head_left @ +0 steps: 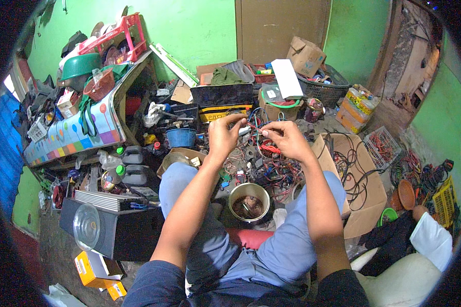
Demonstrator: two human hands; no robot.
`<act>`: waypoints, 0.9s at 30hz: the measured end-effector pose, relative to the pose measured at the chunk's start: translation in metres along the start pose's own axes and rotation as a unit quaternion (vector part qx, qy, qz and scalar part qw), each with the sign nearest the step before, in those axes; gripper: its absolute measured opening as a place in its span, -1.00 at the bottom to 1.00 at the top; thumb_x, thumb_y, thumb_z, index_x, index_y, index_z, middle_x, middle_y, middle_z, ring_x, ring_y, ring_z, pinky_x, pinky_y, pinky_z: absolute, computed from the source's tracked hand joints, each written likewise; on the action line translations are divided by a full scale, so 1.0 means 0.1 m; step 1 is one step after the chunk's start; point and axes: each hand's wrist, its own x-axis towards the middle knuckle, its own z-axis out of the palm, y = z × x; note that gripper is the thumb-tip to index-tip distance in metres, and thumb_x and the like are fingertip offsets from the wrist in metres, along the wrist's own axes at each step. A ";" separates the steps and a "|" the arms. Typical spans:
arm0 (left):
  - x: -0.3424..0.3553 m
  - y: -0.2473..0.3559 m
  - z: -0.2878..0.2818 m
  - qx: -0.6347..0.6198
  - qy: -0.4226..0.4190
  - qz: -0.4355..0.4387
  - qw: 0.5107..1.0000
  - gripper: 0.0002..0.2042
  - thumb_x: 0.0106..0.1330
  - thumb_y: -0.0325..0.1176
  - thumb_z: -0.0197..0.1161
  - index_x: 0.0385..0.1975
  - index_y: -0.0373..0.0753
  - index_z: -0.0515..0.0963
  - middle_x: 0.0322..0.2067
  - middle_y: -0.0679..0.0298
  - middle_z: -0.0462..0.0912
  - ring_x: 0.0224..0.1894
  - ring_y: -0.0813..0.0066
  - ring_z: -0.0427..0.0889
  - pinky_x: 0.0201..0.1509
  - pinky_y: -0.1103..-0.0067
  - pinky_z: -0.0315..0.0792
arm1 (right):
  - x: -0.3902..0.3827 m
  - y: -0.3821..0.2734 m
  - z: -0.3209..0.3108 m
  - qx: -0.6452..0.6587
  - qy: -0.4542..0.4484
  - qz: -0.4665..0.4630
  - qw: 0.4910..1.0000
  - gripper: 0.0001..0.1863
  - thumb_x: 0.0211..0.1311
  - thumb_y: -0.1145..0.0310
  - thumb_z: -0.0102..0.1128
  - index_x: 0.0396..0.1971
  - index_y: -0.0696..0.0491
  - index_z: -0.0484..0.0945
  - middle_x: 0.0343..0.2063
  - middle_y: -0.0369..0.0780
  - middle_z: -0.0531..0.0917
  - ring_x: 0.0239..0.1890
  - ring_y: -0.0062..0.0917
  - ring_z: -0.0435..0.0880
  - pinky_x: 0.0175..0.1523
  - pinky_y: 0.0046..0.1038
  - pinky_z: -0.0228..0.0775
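Both my hands are raised in front of me over a heap of tangled wires (266, 171). My left hand (224, 137) is closed, with thumb and fingertips together; anything between them is too small to make out. Close by on the right, my right hand (287, 139) pinches thumb and forefinger together, its tips pointing toward the left hand. Thin pale-blue and red wires show around and behind the fingertips, but I cannot tell which are held. Below the hands, between my knees, a round metal pot (249, 202) holds brownish bits and a shiny piece.
At my right knee stands an open cardboard box (366, 199) with black cables. A blue bucket (181, 137) and a black crate (223, 94) stand ahead. On the left are grey jugs (133, 174) and a black case (123, 230) with a glass lid (87, 226). Another person's bent leg (402, 279) is at lower right.
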 end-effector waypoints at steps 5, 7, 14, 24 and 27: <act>0.01 -0.02 -0.01 0.025 -0.064 0.014 0.998 -0.87 0.09 -0.42 0.26 -0.35 -0.16 0.65 -0.40 0.13 0.65 -0.38 0.24 0.65 -0.26 0.48 0.47 | -0.01 0.09 -0.07 -0.088 0.084 -0.054 0.991 -0.83 0.08 0.37 0.16 -0.37 0.14 0.62 -0.45 -0.09 0.62 -0.37 -0.25 0.61 -0.24 -0.33 0.39; 0.02 -0.04 -0.02 0.032 -0.074 0.059 0.995 -0.85 0.06 -0.44 0.26 -0.36 -0.16 0.65 -0.39 0.12 0.65 -0.34 0.22 0.64 -0.23 0.47 0.47 | 0.00 0.13 -0.08 -0.102 0.100 -0.077 0.987 -0.84 0.08 0.38 0.16 -0.40 0.13 0.61 -0.42 -0.09 0.61 -0.33 -0.21 0.59 -0.21 -0.30 0.39; 0.00 0.01 -0.02 0.036 -0.139 0.078 0.987 -0.84 0.05 -0.49 0.23 -0.36 -0.19 0.65 -0.37 0.09 0.64 -0.31 0.20 0.63 -0.20 0.44 0.46 | -0.02 0.07 -0.09 -0.156 0.134 -0.098 0.974 -0.87 0.08 0.38 0.15 -0.42 0.09 0.59 -0.40 -0.10 0.59 -0.30 -0.17 0.57 -0.19 -0.25 0.39; -0.01 -0.02 0.02 0.006 -0.180 0.068 0.981 -0.83 0.12 -0.37 0.25 -0.28 -0.18 0.63 -0.42 0.05 0.63 -0.37 0.19 0.64 -0.25 0.44 0.48 | -0.01 0.06 -0.06 -0.180 0.187 -0.134 0.956 -0.89 0.04 0.44 0.18 -0.42 0.11 0.59 -0.49 -0.13 0.55 -0.39 -0.22 0.57 -0.29 -0.32 0.39; -0.02 -0.01 0.02 0.015 -0.192 0.065 0.979 -0.83 0.13 -0.37 0.24 -0.27 -0.17 0.63 -0.42 0.04 0.63 -0.37 0.21 0.65 -0.26 0.45 0.48 | -0.01 0.03 -0.04 -0.182 0.189 -0.138 0.955 -0.90 0.03 0.44 0.19 -0.42 0.10 0.59 -0.49 -0.14 0.55 -0.40 -0.22 0.57 -0.30 -0.32 0.39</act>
